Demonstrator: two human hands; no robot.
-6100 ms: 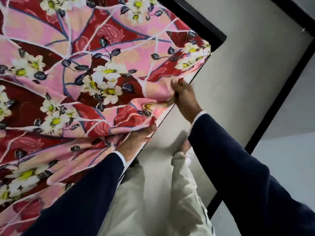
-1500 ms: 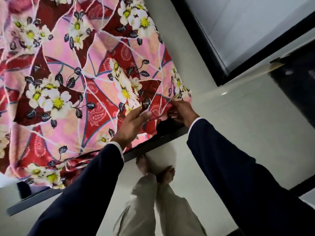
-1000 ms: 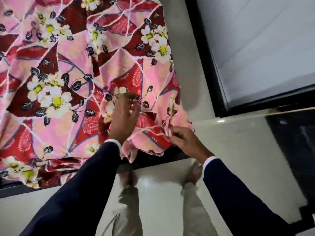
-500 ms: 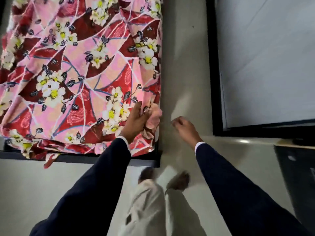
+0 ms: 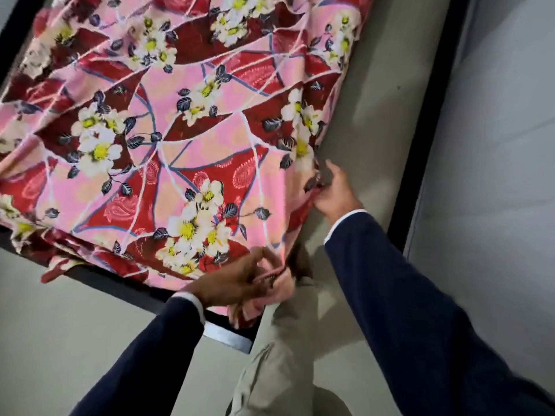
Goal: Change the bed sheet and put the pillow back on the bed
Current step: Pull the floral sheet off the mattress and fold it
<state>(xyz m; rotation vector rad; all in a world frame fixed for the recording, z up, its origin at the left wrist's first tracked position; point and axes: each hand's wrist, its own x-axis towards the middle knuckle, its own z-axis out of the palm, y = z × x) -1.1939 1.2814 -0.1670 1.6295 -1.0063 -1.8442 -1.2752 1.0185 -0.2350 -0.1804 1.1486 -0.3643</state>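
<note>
Two hands are being used at one corner of the bed [image 5: 18, 28]: the sheet [image 5: 168, 139] is being pinched by the left hand [image 5: 237, 283] at its hanging corner and by the right hand [image 5: 336, 190] farther along the side edge. Tucking is judged next; no pillow is being shown.

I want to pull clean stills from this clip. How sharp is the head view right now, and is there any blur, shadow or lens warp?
Head view: left hand and the floral sheet corner it grips are motion-smeared; right hand slightly soft; soft shadows on the floor beside the sheet; wide-angle tilt bends the black bed frame.
</note>
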